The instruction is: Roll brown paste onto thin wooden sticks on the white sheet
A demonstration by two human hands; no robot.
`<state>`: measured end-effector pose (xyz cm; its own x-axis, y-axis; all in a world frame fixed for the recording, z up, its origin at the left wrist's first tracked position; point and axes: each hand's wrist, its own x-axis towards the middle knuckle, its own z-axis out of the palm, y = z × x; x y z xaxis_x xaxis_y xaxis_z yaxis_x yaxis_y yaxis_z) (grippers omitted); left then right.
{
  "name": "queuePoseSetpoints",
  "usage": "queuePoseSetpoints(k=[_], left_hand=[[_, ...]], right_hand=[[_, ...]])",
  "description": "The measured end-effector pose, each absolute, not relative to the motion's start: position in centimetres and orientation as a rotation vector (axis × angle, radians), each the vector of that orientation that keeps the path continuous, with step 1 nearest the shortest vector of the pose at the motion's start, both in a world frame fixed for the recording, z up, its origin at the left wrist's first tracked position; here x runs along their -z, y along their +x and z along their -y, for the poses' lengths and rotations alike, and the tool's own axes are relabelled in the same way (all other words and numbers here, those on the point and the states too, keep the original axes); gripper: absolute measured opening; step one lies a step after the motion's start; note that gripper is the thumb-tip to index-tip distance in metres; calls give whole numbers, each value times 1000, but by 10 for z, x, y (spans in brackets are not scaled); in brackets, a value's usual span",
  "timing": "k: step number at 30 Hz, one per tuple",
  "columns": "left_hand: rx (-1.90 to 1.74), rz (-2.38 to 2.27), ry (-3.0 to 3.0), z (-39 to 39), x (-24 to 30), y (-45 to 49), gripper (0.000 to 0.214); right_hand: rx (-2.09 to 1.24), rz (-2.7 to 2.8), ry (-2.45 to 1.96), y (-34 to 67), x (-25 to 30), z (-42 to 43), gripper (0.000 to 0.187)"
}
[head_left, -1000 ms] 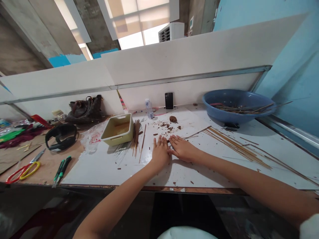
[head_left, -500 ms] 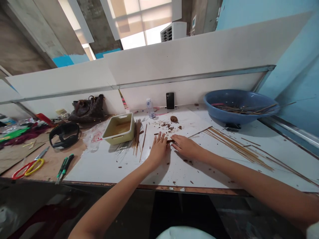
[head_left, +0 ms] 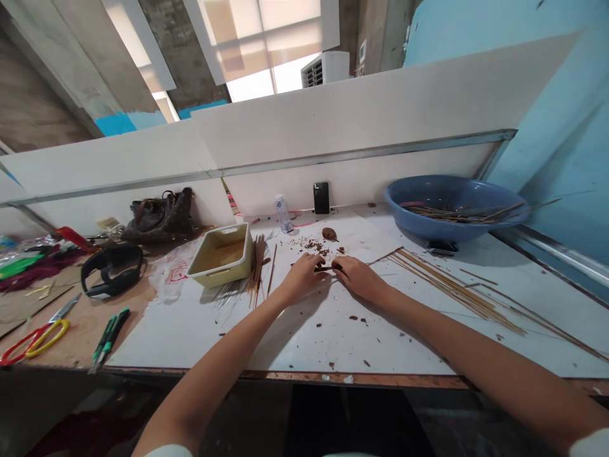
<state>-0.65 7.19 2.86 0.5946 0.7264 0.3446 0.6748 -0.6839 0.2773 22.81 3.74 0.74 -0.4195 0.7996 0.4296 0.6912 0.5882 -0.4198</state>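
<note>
My left hand (head_left: 303,275) and my right hand (head_left: 356,277) rest side by side on the white tabletop (head_left: 295,330), fingers curled. Between their fingertips they pinch a short dark brown roll of paste on a thin stick (head_left: 327,268). Just beyond lie brown crumbs (head_left: 314,245) and a brown lump (head_left: 328,233). A bundle of coated sticks (head_left: 259,263) lies left of my left hand, beside a yellow tray (head_left: 219,256). Bare bamboo sticks (head_left: 451,289) spread out to the right.
A blue basin (head_left: 454,206) with sticks stands at the back right. A phone (head_left: 321,197) and small bottle (head_left: 283,214) stand against the white partition. At left lie a brown bag (head_left: 159,218), black headband (head_left: 111,268), pliers (head_left: 107,336) and scissors (head_left: 35,336).
Both hands lay flat with fingers stretched; they have slid forward and curled, now pinching the brown roll between their fingertips.
</note>
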Motion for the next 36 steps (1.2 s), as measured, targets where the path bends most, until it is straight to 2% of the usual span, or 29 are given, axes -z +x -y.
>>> queuePoseSetpoints(k=[4, 9, 14, 20, 24, 28, 36], left_hand=[[-664, -1073, 2835, -73, -22, -3, 15], [-742, -961, 2938, -67, -10, -4, 23], [-768, -944, 2923, -65, -9, -7, 20], [-754, -919, 2883, -67, -9, -12, 21], [-744, -937, 2913, -64, -6, -11, 29], [-728, -938, 2932, -63, -7, -9, 21], [-664, -908, 2941, -62, -13, -10, 30]], right_hand=[[-227, 2220, -1235, 235, -6, -37, 17], [-95, 2300, -1118, 235, 4, -36, 23], [-24, 2332, -1071, 232, 10, -35, 30], [-10, 2359, -1043, 239, 13, -34, 30], [-31, 2349, -1016, 240, 13, -34, 31], [-19, 2367, -1024, 236, 13, -32, 31], [-39, 2386, -995, 237, 10, -33, 31]])
